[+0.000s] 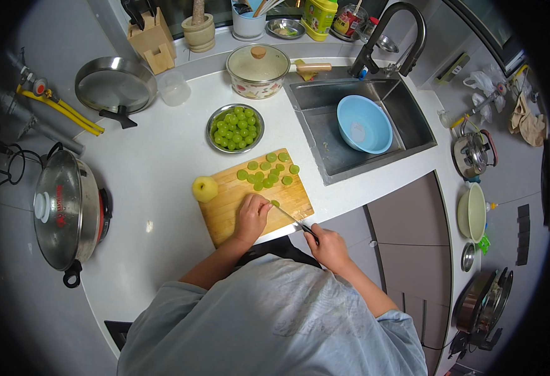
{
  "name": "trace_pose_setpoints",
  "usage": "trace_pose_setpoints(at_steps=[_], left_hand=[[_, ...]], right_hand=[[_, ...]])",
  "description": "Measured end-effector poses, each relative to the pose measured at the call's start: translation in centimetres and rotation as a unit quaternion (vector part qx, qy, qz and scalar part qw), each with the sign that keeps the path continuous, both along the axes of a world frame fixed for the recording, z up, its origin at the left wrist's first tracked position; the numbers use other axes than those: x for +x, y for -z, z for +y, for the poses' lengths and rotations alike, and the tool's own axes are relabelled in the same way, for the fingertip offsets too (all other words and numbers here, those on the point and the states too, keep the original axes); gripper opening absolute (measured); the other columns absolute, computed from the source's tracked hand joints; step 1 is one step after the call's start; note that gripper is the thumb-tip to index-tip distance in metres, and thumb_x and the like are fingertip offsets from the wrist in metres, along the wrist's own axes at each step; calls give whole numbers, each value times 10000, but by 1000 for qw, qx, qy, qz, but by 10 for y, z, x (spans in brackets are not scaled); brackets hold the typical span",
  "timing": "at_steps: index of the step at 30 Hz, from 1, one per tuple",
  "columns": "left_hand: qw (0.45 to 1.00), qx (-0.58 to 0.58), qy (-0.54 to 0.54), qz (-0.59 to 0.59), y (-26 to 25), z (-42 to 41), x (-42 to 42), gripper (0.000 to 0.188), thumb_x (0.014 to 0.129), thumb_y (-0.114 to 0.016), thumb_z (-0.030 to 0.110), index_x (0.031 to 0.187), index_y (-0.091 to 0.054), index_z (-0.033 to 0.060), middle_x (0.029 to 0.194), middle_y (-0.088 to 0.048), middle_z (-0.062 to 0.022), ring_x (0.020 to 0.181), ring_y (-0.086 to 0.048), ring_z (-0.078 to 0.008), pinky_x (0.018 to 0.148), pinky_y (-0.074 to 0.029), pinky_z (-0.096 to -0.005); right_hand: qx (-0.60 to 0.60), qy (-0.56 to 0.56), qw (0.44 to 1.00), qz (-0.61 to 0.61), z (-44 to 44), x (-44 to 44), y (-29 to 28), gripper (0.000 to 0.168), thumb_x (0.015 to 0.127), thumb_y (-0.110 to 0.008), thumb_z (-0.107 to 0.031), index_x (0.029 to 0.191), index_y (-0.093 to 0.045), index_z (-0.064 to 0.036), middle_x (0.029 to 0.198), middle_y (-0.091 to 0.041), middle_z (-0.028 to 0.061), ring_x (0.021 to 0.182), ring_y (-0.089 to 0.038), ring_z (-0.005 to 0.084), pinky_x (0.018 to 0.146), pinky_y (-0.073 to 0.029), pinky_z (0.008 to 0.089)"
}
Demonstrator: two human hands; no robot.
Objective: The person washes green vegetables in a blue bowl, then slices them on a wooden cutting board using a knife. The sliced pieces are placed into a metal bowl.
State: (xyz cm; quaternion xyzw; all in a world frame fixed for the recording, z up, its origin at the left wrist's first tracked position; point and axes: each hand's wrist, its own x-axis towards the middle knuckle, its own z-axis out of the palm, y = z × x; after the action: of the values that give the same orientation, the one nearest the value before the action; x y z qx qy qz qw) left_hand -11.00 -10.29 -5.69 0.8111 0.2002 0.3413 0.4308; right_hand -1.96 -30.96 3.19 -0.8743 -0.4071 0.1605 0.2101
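My right hand (pixel 330 247) grips the black handle of a kitchen knife (pixel 290 215), whose blade points up and left over the near part of a wooden cutting board (pixel 223 207). At the blade's tip lies a piece of green grape (pixel 275 203). The fingertips of my left hand (pixel 252 217) are pinched together right beside it; whether they hold a grape is hidden. Several cut grape pieces (pixel 268 178) are spread over the board's far right part. A peeled, yellowish round fruit (pixel 205 189) sits at the board's left corner. Beyond the board stands a metal bowl (pixel 210 141) of whole green grapes (pixel 235 128).
A light blue basin (pixel 364 124) tilts inside the steel sink (pixel 324 160) at right. Behind the grapes stands a lidded pot (pixel 258 70). A frying pan (pixel 115 87) and a clear plastic cup (pixel 174 88) are at back left. A large lidded wok (pixel 63 211) stands far left.
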Motion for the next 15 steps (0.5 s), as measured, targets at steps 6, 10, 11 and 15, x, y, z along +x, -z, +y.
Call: trace_pose_setpoints(at_steps=[6, 10, 11, 15], left_hand=[[999, 23, 21, 29, -4, 1, -1, 187, 809, -707, 7, 943, -576, 11, 931, -580, -149, 802, -594, -296, 724, -503, -371], [993, 111, 41, 28, -19, 0, 1, 332, 786, -696, 13, 1103, -597, 17, 1048, -571, -154, 927, -566, -327, 832, -488, -401], [990, 123, 56, 30, -24, -1, 2, 357, 781, -694, 15, 1126, -603, 18, 1067, -569, -152, 946, -559, -332, 848, -483, -404], [984, 120, 109, 74, -23, -2, 10, 383, 773, -691, 21, 1150, -624, 18, 1097, -562, -135, 989, -545, -336, 870, -477, -398]], right_hand=[[-18, 8, 1000, -13, -16, 0, -13, 235, 923, -615, -249, 822, -549, -47, 650, -624, 180, 607, -628, 386, 558, -500, 485], [6, 45, 999, -26, -30, 2, -13, 268, 907, -644, -266, 784, -553, -46, 649, -624, 169, 596, -626, 380, 538, -492, 472], [19, 65, 997, -26, -33, 3, -11, 275, 904, -651, -268, 777, -556, -44, 652, -626, 169, 594, -626, 380, 532, -488, 468], [44, 124, 991, -17, -38, 2, -9, 286, 900, -668, -269, 764, -567, -38, 662, -630, 171, 587, -623, 380, 514, -473, 456]])
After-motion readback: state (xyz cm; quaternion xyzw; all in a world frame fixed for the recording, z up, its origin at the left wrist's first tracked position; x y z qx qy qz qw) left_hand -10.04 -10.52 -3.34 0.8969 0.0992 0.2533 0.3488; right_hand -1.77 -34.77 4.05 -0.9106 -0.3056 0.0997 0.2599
